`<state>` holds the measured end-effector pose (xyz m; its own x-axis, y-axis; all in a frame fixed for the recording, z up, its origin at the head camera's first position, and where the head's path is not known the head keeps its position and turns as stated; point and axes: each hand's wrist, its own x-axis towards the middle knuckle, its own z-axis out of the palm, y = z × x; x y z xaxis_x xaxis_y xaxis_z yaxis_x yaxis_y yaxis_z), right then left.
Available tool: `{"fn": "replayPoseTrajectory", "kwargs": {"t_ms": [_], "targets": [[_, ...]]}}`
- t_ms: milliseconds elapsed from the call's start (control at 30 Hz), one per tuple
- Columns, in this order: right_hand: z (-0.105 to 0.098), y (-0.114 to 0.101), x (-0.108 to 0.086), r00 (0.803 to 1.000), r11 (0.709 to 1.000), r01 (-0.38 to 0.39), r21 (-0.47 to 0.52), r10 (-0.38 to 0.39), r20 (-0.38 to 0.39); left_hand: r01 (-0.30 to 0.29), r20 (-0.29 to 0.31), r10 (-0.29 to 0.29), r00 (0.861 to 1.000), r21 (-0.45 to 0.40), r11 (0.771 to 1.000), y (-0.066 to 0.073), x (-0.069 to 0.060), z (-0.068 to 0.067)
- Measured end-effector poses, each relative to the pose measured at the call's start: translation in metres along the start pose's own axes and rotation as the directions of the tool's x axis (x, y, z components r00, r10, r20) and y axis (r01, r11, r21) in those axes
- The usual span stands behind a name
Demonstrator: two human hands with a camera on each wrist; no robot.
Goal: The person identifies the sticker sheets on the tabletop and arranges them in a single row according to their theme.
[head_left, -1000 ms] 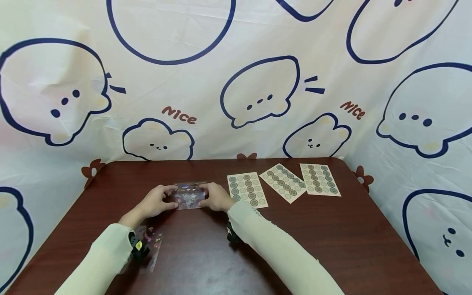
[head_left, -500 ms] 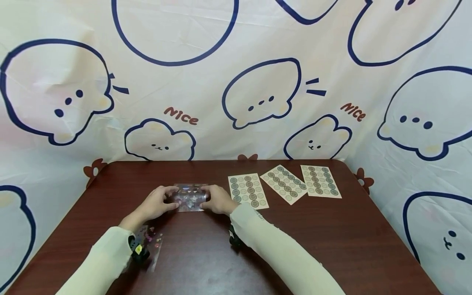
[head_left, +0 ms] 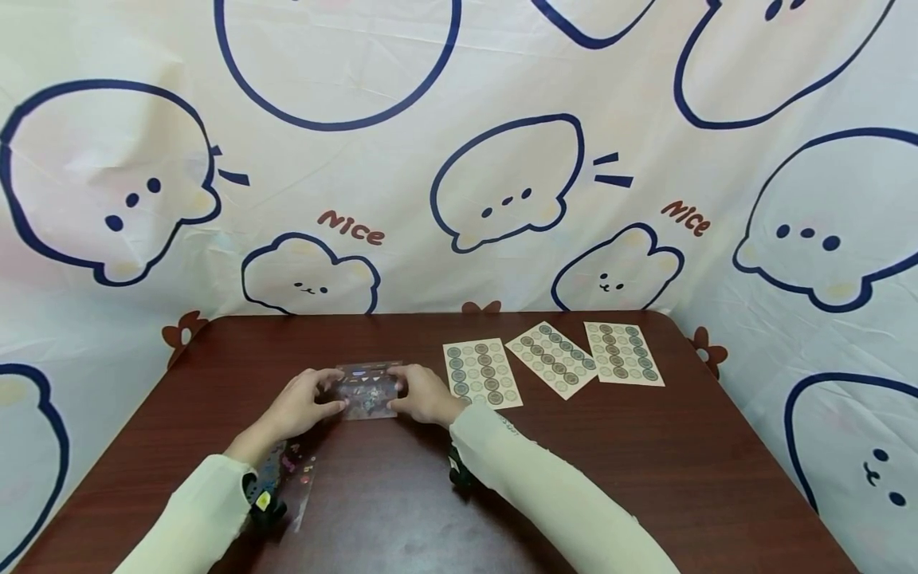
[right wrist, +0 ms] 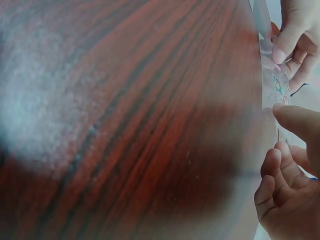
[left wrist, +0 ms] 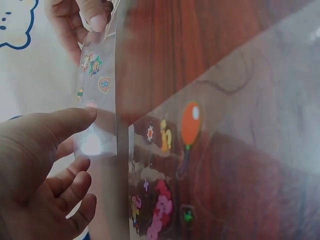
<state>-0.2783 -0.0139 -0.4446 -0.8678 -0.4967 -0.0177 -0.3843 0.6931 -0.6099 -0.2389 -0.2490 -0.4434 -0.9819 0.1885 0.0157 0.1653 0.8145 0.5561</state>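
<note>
A clear sticker sheet (head_left: 369,392) is held between both hands over the left-middle of the table. My left hand (head_left: 300,405) pinches its left edge between thumb and fingers. At the right edge, my right hand (head_left: 428,396) pinches it the same way. Small colourful stickers show through the sheet (left wrist: 103,95) in the left wrist view, with a bright glare near the left thumb. Below my left wrist lies a second transparent sticker sheet (head_left: 304,478), partly hidden by the wrist. Close up, it bears an orange balloon sticker (left wrist: 190,124) and a pink pony sticker (left wrist: 161,210).
Three cream sheets of round stickers lie at the back right: one sheet (head_left: 482,373) beside my right hand, a slanted sheet (head_left: 552,359), and another sheet (head_left: 624,353) farther right. The dark brown table (head_left: 645,470) meets a printed cloth backdrop (head_left: 402,271) behind.
Both hands and the clear sheet between them have come slightly nearer to me. The grip stays the same, and the sheets on the table have not moved.
</note>
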Motion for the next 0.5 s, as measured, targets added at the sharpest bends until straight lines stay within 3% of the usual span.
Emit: {"fn": "replayPoseTrajectory", "kwargs": {"t_ms": [500], "targets": [[-0.0037, -0.0029, -0.0033, 1.0, 1.0, 0.017, 0.01, -0.017, -0.002, 0.005, -0.012, -0.005, 1.0, 0.017, 1.0, 0.0072, -0.0057, -0.0057]]}}
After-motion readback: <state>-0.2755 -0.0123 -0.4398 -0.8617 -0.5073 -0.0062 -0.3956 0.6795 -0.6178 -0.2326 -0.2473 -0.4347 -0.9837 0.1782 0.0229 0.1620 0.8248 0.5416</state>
